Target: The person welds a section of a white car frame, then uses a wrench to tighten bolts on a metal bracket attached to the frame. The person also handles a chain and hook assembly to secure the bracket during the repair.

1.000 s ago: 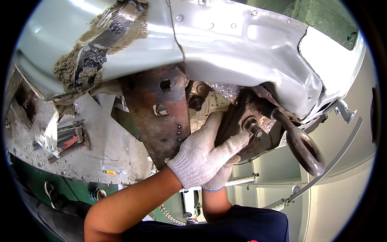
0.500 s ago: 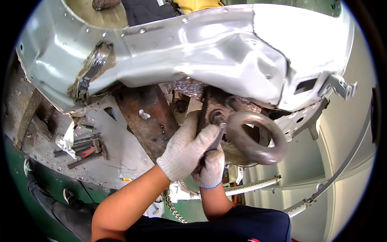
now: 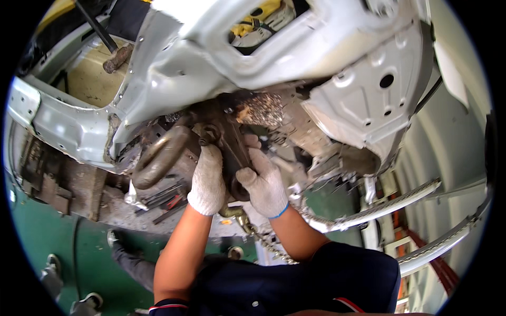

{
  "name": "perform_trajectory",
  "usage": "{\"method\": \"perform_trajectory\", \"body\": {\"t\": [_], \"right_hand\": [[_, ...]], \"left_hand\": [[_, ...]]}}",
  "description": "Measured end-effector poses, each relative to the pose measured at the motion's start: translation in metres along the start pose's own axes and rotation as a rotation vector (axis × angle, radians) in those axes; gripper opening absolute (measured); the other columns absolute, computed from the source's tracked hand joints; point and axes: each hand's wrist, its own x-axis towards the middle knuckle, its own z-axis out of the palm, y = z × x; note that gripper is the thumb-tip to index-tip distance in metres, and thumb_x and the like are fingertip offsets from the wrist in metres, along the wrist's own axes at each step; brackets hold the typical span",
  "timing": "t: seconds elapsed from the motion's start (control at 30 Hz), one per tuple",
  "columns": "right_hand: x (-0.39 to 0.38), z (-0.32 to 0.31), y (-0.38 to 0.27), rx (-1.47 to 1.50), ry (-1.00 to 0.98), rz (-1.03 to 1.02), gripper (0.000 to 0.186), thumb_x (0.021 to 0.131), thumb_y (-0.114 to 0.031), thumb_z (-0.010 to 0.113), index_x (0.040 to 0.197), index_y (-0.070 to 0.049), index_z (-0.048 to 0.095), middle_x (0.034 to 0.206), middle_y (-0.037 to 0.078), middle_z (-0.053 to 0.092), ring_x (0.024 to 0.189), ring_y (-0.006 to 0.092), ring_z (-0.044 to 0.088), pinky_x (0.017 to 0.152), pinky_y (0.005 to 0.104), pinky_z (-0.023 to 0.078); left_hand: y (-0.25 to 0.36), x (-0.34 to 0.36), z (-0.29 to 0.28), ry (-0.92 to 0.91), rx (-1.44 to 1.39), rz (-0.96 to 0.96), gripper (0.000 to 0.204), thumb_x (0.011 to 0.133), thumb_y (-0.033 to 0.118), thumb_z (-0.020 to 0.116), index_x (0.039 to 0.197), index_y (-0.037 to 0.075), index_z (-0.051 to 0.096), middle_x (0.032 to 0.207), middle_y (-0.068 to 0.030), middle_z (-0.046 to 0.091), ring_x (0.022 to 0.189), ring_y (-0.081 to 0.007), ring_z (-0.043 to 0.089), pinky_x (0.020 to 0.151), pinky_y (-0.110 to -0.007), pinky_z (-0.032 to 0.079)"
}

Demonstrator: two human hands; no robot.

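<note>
head view: gloved hands on rusty bracket under a car body

head view looks at the underside of a stripped grey car body shell (image 3: 274,58), bare sheet metal, dented and dirty. both hands wear white knit work gloves.

left hand (image 3: 207,179) reaches up, fingers curled around a bolt or nut head (image 3: 208,134) at the top of a dark rusty bracket (image 3: 234,150); grip looks clenched on that fastener, though the fingertips are partly hidden so exact contact is hard to tell. right hand (image 3: 265,181) is wrapped round the lower right side of the same bracket, thumb pressed on its face, grip closed on it.

bracket sits just under the shell, between the two hands, seemingly bolted to the body. just left of it a big rusty steel ring (image 3: 158,158), like a tow eye, hangs tilted beside the left hand, touching or near the bracket.

handling judgement: bracket is thick steel, stiff and likely heavy, rust-rough so not slippery, edges could be sharp. best held round its solid lower body, as the right hand does, while the fastener is worked from above.

around: a hammer (image 3: 108,45) lies inside the shell upper left, hand tools (image 3: 166,197) lie on a grimy panel below the ring, a chain (image 3: 263,239) hangs under the hands, green floor (image 3: 47,237) beneath, curved trim strips (image 3: 390,205) at right.
</note>
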Motion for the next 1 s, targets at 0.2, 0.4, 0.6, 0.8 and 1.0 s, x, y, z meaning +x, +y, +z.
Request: {"method": "perform_trajectory", "body": {"t": [0.2,0.4,0.6,0.8,1.0], "right_hand": [[0.003,-0.002,0.005,0.060,0.018,0.007,0.052,0.098,-0.036,0.079,0.128,0.004,0.066,0.137,0.017,0.062,0.123,0.0294,0.062,0.107,0.0393,0.049],[-0.005,-0.002,-0.001,0.177,0.037,0.085,0.040,0.095,-0.023,0.081,0.126,-0.001,0.069,0.134,0.016,0.066,0.117,0.0313,0.067,0.102,0.0399,0.053],[-0.009,0.006,0.011,0.279,0.094,0.016,0.049,0.095,-0.023,0.081,0.135,-0.002,0.061,0.136,0.023,0.066,0.120,0.0434,0.068,0.098,0.0457,0.058],[-0.012,0.026,0.020,0.348,0.285,-0.102,0.056,0.092,-0.025,0.082,0.137,0.000,0.058,0.117,0.025,0.071,0.106,0.0460,0.072,0.091,0.0471,0.060],[-0.012,0.028,0.021,0.329,0.325,-0.107,0.059,0.094,-0.031,0.080,0.138,-0.001,0.054,0.099,0.022,0.073,0.088,0.0419,0.074,0.078,0.0481,0.061]], "left_hand": [[0.008,-0.001,0.006,0.003,0.126,-0.005,0.110,0.094,0.092,0.036,0.153,0.000,0.049,0.141,-0.0201,0.066,0.128,-0.0326,0.067,0.111,-0.047,0.055],[0.015,0.002,0.008,-0.022,0.398,-0.011,0.113,0.088,0.092,0.053,0.147,-0.005,0.055,0.138,-0.0195,0.067,0.124,-0.0302,0.067,0.107,-0.046,0.057],[0.019,0.006,0.015,-0.015,0.538,0.013,0.098,0.092,0.074,0.067,0.151,-0.002,0.049,0.139,-0.0216,0.066,0.128,-0.0338,0.064,0.112,-0.048,0.052],[0.015,0.011,0.015,-0.178,0.577,0.143,0.072,0.107,0.050,0.054,0.159,0.004,0.039,0.135,-0.0189,0.069,0.121,-0.0344,0.065,0.111,-0.051,0.051],[0.007,0.008,0.017,-0.008,0.709,0.272,0.057,0.110,0.037,0.050,0.157,0.005,0.045,0.135,-0.0125,0.068,0.113,-0.0271,0.068,0.102,-0.049,0.059]]}}
